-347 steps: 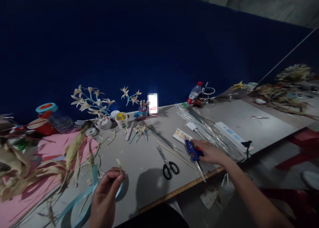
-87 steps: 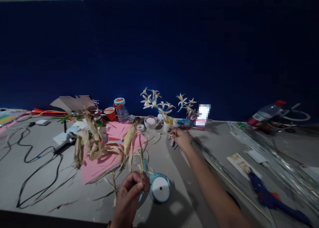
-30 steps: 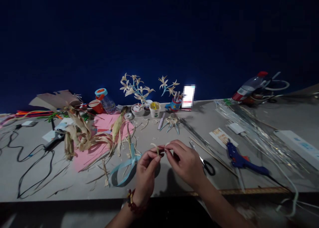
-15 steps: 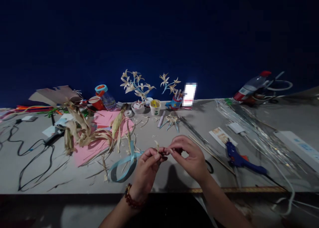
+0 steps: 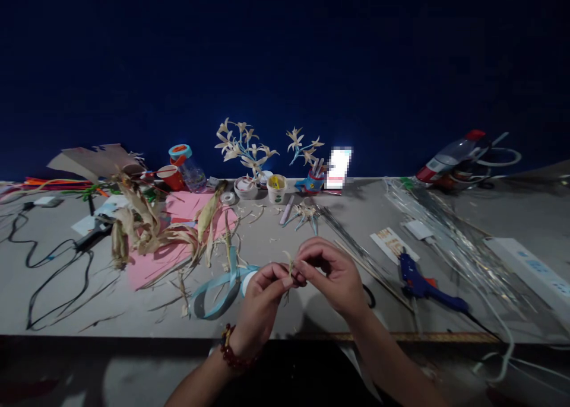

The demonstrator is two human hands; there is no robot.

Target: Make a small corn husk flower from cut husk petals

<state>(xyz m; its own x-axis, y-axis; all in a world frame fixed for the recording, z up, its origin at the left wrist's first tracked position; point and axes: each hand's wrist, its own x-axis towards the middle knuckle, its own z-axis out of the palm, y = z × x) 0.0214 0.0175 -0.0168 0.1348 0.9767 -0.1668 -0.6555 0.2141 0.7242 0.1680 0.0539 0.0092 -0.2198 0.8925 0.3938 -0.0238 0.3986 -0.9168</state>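
A small pale husk flower (image 5: 289,263) stands upright between my fingertips, its stem ends poking out below. My left hand (image 5: 267,294) pinches it between thumb and forefinger; a beaded bracelet circles that wrist. Thumb and forefinger of my right hand (image 5: 332,276) close on the flower's other side, touching the left fingertips. Light blue ribbon (image 5: 214,315) lies looped on the table (image 5: 155,321) beside my left hand, with a white roll partly hidden behind that hand. Beyond the hands are blue-stemmed small flowers (image 5: 306,214).
Dried husks (image 5: 146,217) lie over pink paper (image 5: 176,258) at left. A blue glue gun (image 5: 427,285), thin wires (image 5: 347,235) and plastic-wrapped strands (image 5: 463,241) are at right. Flower branches (image 5: 244,146), small tubs (image 5: 276,190) and a lit phone (image 5: 338,167) line the back.
My right hand has shifted slightly left, and its fingertips now meet at the flower. The flower has moved a little right, and its stem ends show below my fingers.
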